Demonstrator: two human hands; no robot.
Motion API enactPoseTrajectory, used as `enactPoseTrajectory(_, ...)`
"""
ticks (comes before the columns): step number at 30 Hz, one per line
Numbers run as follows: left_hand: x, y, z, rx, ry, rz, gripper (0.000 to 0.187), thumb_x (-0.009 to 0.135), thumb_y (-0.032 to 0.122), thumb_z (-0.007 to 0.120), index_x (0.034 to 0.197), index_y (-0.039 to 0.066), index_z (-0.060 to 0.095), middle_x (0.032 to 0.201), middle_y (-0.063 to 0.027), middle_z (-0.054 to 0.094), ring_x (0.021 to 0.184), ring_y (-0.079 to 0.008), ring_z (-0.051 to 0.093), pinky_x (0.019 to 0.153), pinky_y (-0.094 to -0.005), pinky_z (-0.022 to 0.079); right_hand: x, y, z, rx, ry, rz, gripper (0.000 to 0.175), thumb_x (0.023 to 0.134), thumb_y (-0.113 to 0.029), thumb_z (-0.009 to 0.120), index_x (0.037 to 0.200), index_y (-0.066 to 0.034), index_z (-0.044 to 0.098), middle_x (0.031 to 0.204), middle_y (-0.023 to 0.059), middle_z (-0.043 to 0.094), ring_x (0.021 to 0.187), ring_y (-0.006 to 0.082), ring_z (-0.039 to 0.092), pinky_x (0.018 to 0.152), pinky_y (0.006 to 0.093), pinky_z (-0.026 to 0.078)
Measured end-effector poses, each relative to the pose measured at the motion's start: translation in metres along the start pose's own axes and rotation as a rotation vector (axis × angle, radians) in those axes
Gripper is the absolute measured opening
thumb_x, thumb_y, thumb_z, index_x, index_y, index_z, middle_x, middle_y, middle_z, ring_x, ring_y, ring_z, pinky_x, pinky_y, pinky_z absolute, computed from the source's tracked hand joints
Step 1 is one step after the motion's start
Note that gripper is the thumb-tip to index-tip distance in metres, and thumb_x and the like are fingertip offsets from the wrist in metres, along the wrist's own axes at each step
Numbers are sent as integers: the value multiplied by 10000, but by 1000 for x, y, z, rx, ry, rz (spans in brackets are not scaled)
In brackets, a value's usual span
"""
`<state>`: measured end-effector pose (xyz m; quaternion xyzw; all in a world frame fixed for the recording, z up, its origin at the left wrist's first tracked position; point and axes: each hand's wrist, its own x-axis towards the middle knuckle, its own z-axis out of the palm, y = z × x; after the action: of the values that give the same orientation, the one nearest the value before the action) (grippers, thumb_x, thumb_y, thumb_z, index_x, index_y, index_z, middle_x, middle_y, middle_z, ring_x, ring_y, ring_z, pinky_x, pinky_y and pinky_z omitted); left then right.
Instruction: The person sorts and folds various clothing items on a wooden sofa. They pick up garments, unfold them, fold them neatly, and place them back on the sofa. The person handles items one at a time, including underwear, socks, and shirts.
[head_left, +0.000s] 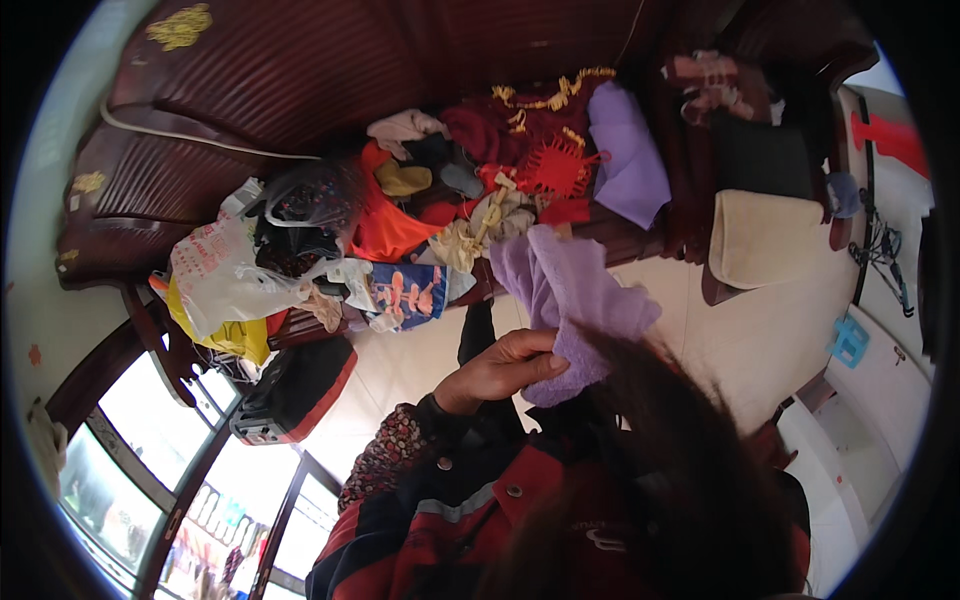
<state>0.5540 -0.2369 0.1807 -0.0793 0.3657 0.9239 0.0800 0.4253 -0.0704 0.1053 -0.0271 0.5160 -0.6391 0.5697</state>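
Observation:
My left hand (510, 367) pinches the edge of a lilac towel-like cloth (562, 277) between thumb and fingers. The cloth hangs in folds in front of a dark wooden bench (637, 234). Long hair covers the area right of the cloth, and my right hand is not in view. Beyond the cloth, on the bench, lie a folded purple cloth (628, 154), a red tasselled knot ornament (559, 166), a beige cloth bundle (514, 217) with a wooden-looking stick (491, 217), and an orange-red cloth (390, 229).
Plastic bags (225, 270) and a blue patterned bag (409, 292) sit on the bench at the left. A black and red case (300, 390) stands on the floor below. At the right are a cream folded cloth (765, 236), clothes hangers (883, 251) and a white cabinet (870, 382).

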Motion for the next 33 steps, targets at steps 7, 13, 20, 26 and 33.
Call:
enactPoseTrajectory(7, -38, 93, -2, -288, 248, 399, 575, 968, 408, 432, 1384, 20, 346, 1331, -154, 476, 1188, -271, 510, 994, -412, 432, -37, -98, 66, -148, -173, -192, 395, 941, -206, 557, 1267, 11, 513, 1151, 79, 608, 1047, 150, 573, 921, 307, 460)
enactPoseTrajectory(13, -14, 105, -16, -611, 216, 322, 631, 968, 539, 322, 1453, 139, 271, 1466, -74, 345, 1335, -270, 336, 1131, -406, 231, -29, -155, 128, 76, -137, -183, 315, 964, -236, 525, 1176, -5, 560, 1097, 67, 628, 968, 144, 616, 832, 292, 509)
enactPoseTrajectory(20, -58, 126, 15, 143, 247, 298, 704, 753, -35, 699, 1375, 38, 377, 1265, -115, 551, 1154, -227, 544, 988, -354, 438, -67, -208, 132, 234, -109, -408, 315, 983, -257, 484, 1196, -33, 543, 1120, 57, 621, 1027, 155, 594, 895, 312, 483)
enactPoseTrajectory(26, -62, 157, 19, -67, 270, 337, 501, 819, -21, 637, 1289, 12, 467, 1166, -91, 607, 1051, -196, 601, 921, -352, 490, -74, -216, 104, -885, 99, -413, 253, 948, -163, 523, 1141, -7, 571, 1035, 51, 644, 883, 124, 613, 789, 270, 490)
enactPoseTrajectory(33, -74, 183, 6, 191, 449, 337, 583, 852, 20, 607, 1369, -8, 339, 1206, -125, 572, 1061, -228, 587, 942, -361, 471, -74, -227, 77, -217, -119, -619, 200, 948, -152, 532, 1067, -15, 618, 973, 15, 656, 887, 98, 604, 790, 268, 486)
